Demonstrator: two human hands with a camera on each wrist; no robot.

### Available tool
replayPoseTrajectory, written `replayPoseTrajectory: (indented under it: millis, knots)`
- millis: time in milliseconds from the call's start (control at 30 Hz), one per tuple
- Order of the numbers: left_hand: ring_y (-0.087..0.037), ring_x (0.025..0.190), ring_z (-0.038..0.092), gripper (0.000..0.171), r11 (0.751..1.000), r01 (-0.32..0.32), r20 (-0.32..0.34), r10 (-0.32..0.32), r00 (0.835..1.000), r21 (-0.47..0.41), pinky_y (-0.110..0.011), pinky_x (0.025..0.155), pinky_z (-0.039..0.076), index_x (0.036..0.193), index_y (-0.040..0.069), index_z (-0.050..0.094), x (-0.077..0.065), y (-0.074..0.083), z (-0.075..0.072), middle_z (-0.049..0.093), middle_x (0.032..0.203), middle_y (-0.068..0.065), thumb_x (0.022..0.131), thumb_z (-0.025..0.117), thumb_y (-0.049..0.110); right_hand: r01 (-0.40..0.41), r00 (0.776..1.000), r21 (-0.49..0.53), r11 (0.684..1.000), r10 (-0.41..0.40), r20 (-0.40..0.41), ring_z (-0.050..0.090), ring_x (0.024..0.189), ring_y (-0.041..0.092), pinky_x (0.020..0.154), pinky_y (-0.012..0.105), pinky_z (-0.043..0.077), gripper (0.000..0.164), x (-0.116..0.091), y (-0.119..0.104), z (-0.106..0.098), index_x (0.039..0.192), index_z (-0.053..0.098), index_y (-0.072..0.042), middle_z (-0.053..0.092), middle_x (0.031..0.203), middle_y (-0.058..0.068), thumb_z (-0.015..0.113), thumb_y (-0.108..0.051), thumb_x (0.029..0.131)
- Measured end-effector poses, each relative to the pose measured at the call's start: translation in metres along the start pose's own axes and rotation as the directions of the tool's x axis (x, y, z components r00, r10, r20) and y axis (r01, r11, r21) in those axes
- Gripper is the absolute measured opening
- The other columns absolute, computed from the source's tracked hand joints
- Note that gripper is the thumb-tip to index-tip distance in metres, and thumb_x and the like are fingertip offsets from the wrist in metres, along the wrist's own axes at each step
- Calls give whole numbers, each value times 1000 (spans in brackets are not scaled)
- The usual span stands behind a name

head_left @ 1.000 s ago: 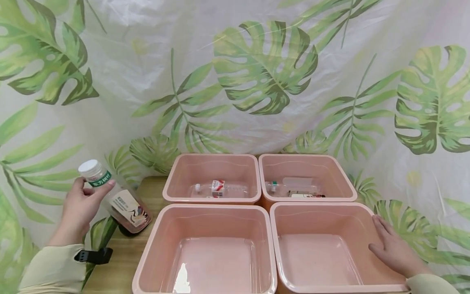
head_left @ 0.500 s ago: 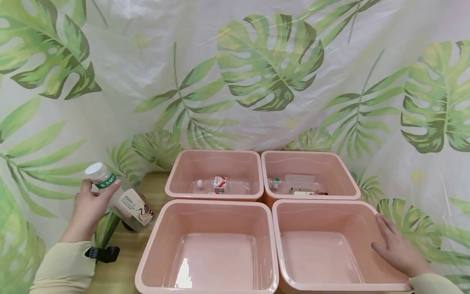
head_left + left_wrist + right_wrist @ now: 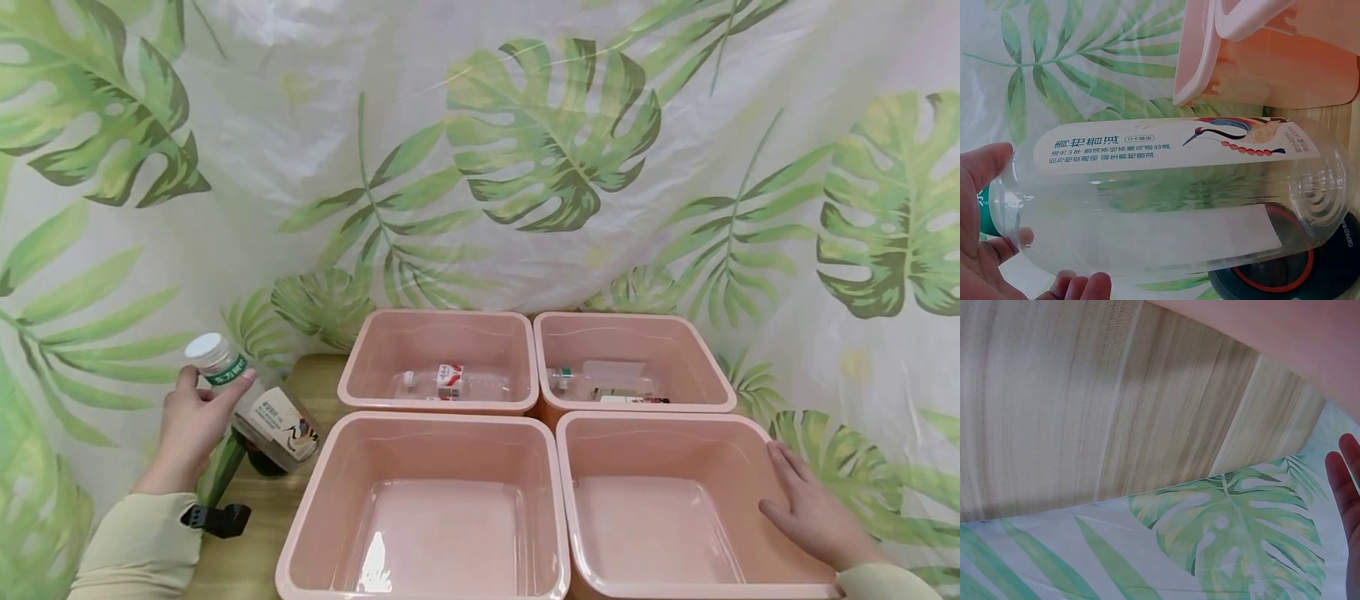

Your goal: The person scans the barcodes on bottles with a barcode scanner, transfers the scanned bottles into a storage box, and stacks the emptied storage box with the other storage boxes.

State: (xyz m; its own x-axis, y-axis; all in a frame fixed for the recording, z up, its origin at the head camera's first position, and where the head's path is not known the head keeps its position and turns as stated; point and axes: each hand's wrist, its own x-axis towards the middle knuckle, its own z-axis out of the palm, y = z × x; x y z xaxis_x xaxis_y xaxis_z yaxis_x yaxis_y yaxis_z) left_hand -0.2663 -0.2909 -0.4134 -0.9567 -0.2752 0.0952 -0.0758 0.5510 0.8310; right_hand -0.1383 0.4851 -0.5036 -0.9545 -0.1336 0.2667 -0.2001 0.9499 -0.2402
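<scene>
My left hand (image 3: pixel 197 421) grips a clear plastic bottle (image 3: pixel 272 417) near its neck, with thumb and fingers around it. The bottle has a white cap, a green neck band and a pale label with a crane, seen close in the left wrist view. It leans, base toward the front left pink bin (image 3: pixel 423 423), left of that bin. On the right rim of the front right pink bin (image 3: pixel 663 423) rests my right hand (image 3: pixel 813 508), its fingers straight. Fingers (image 3: pixel 1342 475) of that hand show at the edge of the right wrist view.
The back left bin (image 3: pixel 442 320) holds a clear bottle (image 3: pixel 450 382) with a red-white label. In the back right bin (image 3: pixel 633 322) lies a clear bottle (image 3: pixel 618 377) with a green band. A dark round object (image 3: pixel 1332 269) sits under the held bottle on the wooden table (image 3: pixel 247 542).
My left hand and the bottle have shifted slightly right, toward the front left bin. The head view has moved a little. My right hand stays on the rim.
</scene>
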Motion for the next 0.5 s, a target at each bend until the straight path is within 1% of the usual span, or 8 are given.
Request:
replayPoseTrajectory:
  millis: [67,267,400,500]
  knots:
    - [-34,93,49,87,1000,-1,-2,1,1000,7,-27,59,43,155,-11,18,1,2,1,47,111,-31,103,57,46,1,1000,-1,1000,-1,-6,50,117,63,85,70,48,90,0,1,0,155,23,15,30,154,38,74,-12,85]
    - [-31,90,47,84,999,-19,-27,20,999,35,-27,58,42,153,-11,23,2,8,1,46,107,-27,102,58,45,-6,1000,2,1000,6,-11,51,117,62,85,70,48,90,1,0,0,154,24,15,32,151,37,74,-12,84]
    - [-31,91,46,85,998,-20,-28,22,999,53,-28,58,42,155,-11,22,3,11,1,45,108,-28,102,58,46,-14,1000,3,1000,14,-6,52,116,63,83,69,49,89,0,-1,-1,154,25,15,33,151,37,73,-12,85]
    - [-28,87,46,84,999,-25,-40,26,999,39,-28,57,42,153,-11,23,3,17,0,46,107,-25,103,59,45,-20,1000,4,1000,20,-5,51,116,63,83,69,49,88,0,-1,-1,154,25,15,32,152,37,73,-12,85]
